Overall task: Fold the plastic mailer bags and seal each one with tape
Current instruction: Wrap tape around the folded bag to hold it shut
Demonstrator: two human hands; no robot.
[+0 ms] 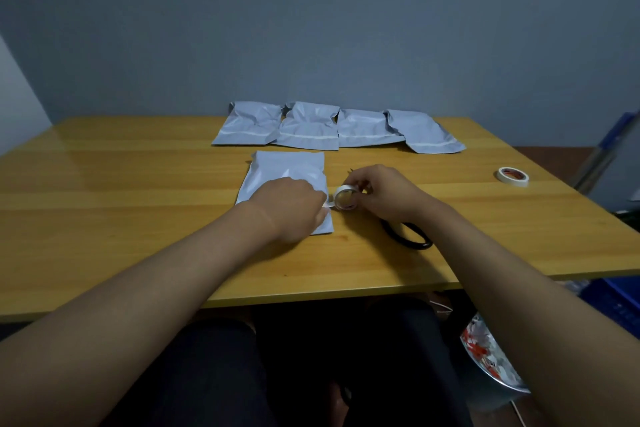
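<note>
A grey plastic mailer bag [287, 170] lies flat on the wooden table [121, 184] in front of me. My left hand [291, 208] rests on its near right part and pinches the loose end of tape at the bag's right edge. My right hand [384, 192] grips a small roll of white tape [346, 198] standing on edge just right of the bag. A short strip of tape runs between the two hands. Several more grey mailer bags [336, 126] lie in a row along the table's far edge.
Black-handled scissors [408, 236] lie under my right wrist. A second tape roll [513, 176] sits at the table's right side. A blue crate [613, 302] and a patterned bag [485, 354] stand on the floor at the right. My legs are under the table's near edge.
</note>
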